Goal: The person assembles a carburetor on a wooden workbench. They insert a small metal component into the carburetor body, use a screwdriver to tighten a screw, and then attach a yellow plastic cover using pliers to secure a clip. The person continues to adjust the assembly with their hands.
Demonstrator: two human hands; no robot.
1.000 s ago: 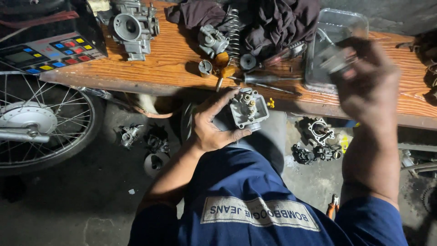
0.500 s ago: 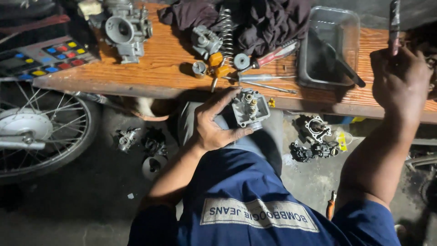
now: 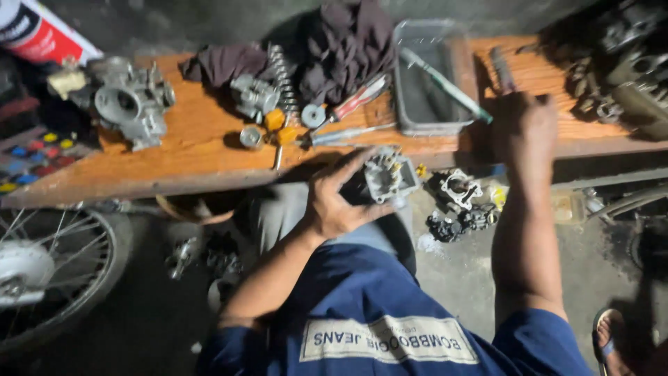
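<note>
While the left hand (image 3: 334,205) grips a small metal carburettor body (image 3: 388,175) with its fingers (image 3: 348,167) closed around it, just below the front edge of the surface (image 3: 188,157), the right hand (image 3: 523,129) reaches up onto the surface beside a grey plastic tray (image 3: 428,83). Motion blur hides the right hand's fingers, so I cannot tell whether they are closed on anything.

That surface is a worn orange-brown wooden plank running across the view. A long-handled brush (image 3: 445,85) lies slanted inside the tray. To the tray's left, dark rags (image 3: 348,49) are heaped at the back edge, with a coil spring (image 3: 282,73) lying beside them. Near the middle sit a small metal part (image 3: 254,96), two yellow caps (image 3: 280,125), a round washer (image 3: 313,115) and a red-handled screwdriver (image 3: 355,103). Toward the left end stands a larger grey carburettor (image 3: 129,104). Greasy engine parts (image 3: 619,63) crowd the far right end.

Below lies a rough, stained concrete floor (image 3: 459,278), dimly lit. More small metal parts (image 3: 459,202) lie on it just right of the held piece. A spoked motorcycle wheel (image 3: 49,271) shows at lower left. The person wears a blue shirt (image 3: 376,313), and a sandalled foot (image 3: 612,338) shows at lower right.
</note>
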